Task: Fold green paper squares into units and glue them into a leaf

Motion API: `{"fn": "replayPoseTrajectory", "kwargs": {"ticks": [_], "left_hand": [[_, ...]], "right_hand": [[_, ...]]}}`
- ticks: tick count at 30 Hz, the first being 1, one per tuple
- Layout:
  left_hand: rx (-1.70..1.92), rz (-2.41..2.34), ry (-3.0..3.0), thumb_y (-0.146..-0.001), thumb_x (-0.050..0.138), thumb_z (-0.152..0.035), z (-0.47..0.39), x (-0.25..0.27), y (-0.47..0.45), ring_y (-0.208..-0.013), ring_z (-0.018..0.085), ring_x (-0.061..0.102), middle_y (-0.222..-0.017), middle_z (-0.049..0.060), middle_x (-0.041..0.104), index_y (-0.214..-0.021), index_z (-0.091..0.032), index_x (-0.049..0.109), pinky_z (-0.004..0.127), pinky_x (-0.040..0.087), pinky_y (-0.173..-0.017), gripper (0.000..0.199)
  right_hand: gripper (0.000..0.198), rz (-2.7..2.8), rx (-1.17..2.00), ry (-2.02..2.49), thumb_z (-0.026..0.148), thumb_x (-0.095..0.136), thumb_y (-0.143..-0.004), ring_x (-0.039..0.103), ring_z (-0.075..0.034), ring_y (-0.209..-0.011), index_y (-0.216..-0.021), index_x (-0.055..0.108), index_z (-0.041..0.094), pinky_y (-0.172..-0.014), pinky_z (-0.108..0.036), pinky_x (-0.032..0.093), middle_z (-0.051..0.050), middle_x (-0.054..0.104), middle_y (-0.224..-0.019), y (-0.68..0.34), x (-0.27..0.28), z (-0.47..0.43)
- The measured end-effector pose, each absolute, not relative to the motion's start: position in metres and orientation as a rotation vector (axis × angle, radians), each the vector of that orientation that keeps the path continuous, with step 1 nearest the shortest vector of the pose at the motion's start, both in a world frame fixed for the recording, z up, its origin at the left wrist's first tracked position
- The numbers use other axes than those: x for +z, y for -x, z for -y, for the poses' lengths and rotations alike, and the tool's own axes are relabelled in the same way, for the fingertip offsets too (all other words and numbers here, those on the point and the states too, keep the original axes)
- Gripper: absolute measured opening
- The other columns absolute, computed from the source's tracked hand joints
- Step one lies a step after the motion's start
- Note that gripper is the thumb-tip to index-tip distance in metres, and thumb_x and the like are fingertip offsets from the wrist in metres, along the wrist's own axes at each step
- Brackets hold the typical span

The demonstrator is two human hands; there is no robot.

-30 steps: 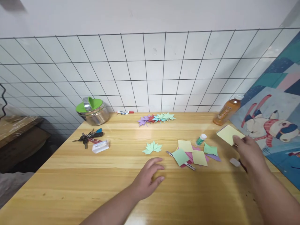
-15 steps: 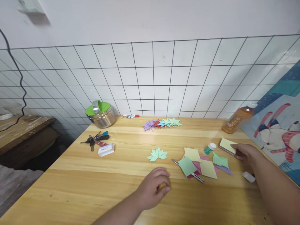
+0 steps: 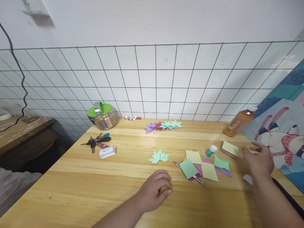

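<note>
My left hand rests on the wooden table with its fingers loosely curved and nothing in them. Just beyond it lies a folded pale-green paper leaf. To its right, loose yellow, green and pink paper squares overlap on a slim cutter or pen. My right hand is raised at the right, fingers apart and slightly blurred, holding nothing. Beside it is a stack of yellow note paper. A white eraser-like block is partly hidden by my right forearm. A glue stick stands near the squares.
Several folded paper leaves lie in a row near the tiled wall, beside markers. A green-lidded metal pot, keys and a small white box are at left. An orange drink bottle and a picture board stand at right.
My right hand has let go of the yellow note-paper stack and moved up and to the right, its fingers opening. My left hand stays where it was.
</note>
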State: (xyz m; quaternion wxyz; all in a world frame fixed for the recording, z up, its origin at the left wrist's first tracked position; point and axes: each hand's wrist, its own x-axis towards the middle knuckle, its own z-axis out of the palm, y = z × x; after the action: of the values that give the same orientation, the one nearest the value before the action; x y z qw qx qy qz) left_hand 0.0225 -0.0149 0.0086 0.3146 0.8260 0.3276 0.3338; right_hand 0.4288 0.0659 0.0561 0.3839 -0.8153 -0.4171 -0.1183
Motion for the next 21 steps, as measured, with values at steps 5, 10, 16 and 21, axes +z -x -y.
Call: {"fn": "replayPoseTrajectory", "kwargs": {"ticks": [5,10,16,21], "left_hand": [[0.899,-0.856,-2.170,-0.081,0.055,-0.024,0.015,0.008,-0.024,-0.105,0.021,0.053,-0.100,0.008,0.063,-0.086,-0.021,0.063,0.039,0.039,-0.097,0.010],[0.890,-0.848,-2.208,-0.082,0.054,-0.025,0.018,0.008,-0.023,-0.105,0.020,0.053,-0.096,0.008,0.064,-0.084,-0.021,0.064,0.038,0.039,-0.097,0.010],[0.902,-0.862,-2.190,-0.084,0.051,-0.029,0.021,0.010,-0.020,-0.107,0.021,0.052,-0.100,0.009,0.064,-0.085,-0.021,0.063,0.039,0.040,-0.096,0.015],[0.943,-0.867,-2.069,-0.084,0.052,-0.036,0.021,0.007,-0.022,-0.110,0.022,0.050,-0.102,0.009,0.064,-0.084,-0.020,0.065,0.039,0.039,-0.097,0.020]], "right_hand": [[0.030,1.589,0.154,1.860,0.045,0.051,-0.077,0.060,-0.022,-0.072,-0.088,0.066,0.021,-0.064,-0.033,0.046,-0.007,0.067,-0.086,-0.344,0.054,-0.024],[0.042,2.235,0.178,1.522,0.024,0.056,-0.072,0.048,-0.027,-0.115,-0.114,0.059,0.021,-0.097,-0.046,0.036,-0.008,0.058,-0.121,-0.293,0.040,-0.010],[0.049,2.322,0.176,1.547,0.017,0.056,-0.069,0.048,-0.030,-0.115,-0.118,0.057,0.027,-0.097,-0.055,0.032,-0.005,0.060,-0.120,-0.274,0.020,0.008],[0.025,2.351,0.041,1.488,0.015,0.048,-0.081,0.060,-0.025,-0.096,-0.094,0.065,0.028,-0.100,-0.059,0.024,-0.003,0.070,-0.097,-0.273,0.022,0.012]]}}
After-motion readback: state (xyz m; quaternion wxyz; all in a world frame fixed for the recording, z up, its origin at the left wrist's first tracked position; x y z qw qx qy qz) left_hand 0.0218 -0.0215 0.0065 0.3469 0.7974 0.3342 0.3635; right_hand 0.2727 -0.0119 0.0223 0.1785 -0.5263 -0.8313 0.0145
